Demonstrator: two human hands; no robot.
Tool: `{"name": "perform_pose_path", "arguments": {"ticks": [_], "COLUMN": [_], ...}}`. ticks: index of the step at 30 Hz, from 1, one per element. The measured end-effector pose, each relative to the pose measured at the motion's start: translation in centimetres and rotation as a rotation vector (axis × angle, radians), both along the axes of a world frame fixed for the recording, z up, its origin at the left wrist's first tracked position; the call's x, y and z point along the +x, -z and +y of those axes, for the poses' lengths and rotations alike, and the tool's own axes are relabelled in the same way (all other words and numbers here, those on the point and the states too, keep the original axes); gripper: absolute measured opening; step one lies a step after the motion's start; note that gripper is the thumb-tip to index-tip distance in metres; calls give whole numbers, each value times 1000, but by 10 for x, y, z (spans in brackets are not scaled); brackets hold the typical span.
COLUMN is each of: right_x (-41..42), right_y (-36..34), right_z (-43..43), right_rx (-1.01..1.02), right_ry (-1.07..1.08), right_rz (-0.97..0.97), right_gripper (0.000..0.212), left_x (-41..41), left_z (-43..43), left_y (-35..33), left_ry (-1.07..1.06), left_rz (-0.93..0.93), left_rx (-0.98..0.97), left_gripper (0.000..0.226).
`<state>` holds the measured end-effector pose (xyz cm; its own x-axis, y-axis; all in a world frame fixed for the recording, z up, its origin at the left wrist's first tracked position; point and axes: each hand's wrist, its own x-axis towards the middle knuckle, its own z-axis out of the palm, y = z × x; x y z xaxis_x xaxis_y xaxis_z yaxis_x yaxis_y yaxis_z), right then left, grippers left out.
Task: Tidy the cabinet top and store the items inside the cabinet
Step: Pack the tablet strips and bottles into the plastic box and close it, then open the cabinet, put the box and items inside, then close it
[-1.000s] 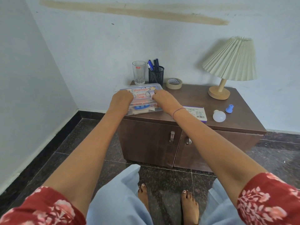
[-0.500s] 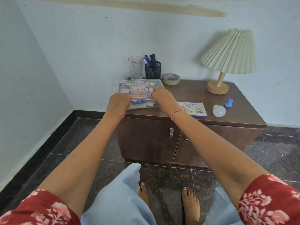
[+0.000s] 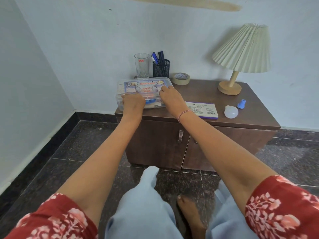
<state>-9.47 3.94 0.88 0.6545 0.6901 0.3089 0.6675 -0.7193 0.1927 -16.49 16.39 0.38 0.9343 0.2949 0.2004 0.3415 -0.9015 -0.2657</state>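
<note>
Hands rest on a clear plastic first aid box (image 3: 144, 87) that sits at the left end of the brown cabinet top (image 3: 203, 94). The left hand (image 3: 133, 102) lies over the box's near left edge, fingers curled down against the lid rim; how firmly it clamps cannot be told, since the fingertips are hidden under the knuckles. The right hand (image 3: 170, 99) lies on the lid's right side, fingers spread flat and apart across the printed label, with a beaded bracelet (image 3: 184, 113) at the wrist. The box stays level on the wood, lid on, with blue and white contents dimly visible through its front wall. Behind it, near the wall, stand a drinking glass (image 3: 141, 66) and a black mesh pen holder (image 3: 161, 68) with dark pens, the two just beside each other. A roll of tape (image 3: 181, 78) lies flat right of the holder. A flat pencil box (image 3: 201, 110) lies near the front edge, just beside the right wrist. Further right lie a white bulb (image 3: 231, 111) and a small blue piece (image 3: 241, 104), close together. A pleated lamp (image 3: 241, 49) stands at the back right. Both cabinet doors (image 3: 155, 144) are closed, one handle (image 3: 180, 136) showing between the forearms.
</note>
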Motion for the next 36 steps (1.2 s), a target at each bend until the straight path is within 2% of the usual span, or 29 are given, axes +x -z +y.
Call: {"name": "perform_pose_path", "arguments": {"ticks": [3, 4, 7, 11, 15, 19, 22, 27, 29, 31, 36], "right_x": [-3, -3, -3, -15, -35, -61, -77, -72, -70, -66, -66], "right_y": [-6, -7, -8, 8, 29, 65, 104, 139, 143, 146, 151], "right_z": [1, 0, -11, -40, -59, -88, -109, -122, -120, -117, -114], "right_rx": [-36, -44, 9, 168, 422, 818, 1025, 1183, 1225, 1210, 1225], "right_ry": [-2, 2, 1, -58, -60, 48, 235, 559, 549, 513, 482], "right_rz": [10, 34, 139, 184, 153, 44, 124, 355, 521, 605, 589], "right_gripper": [36, 35, 36, 45, 44, 18, 7, 21, 26, 29, 35], "left_x": [-5, -8, -16, -26, -31, -35, -38, -30, -25, -20, -20], "left_z": [-14, -19, -43, -83, -104, -116, -126, -141, -144, -144, -142], "left_y": [1, 3, 15, 35, 53, 74, 97, 120, 122, 124, 133], "left_ry": [-156, -146, 22, 203, 217, 162, 138, 127, 133, 137, 191], "left_rz": [-71, -141, -354, -451, -460, -517, -436, -390, -392, -412, -416], "left_rx": [-211, -280, -323, -319, -478, -791, -903, -1036, -1085, -1106, -1043], "left_gripper": [51, 51, 50, 49, 37, 27, 25, 32, 34, 35, 44]}}
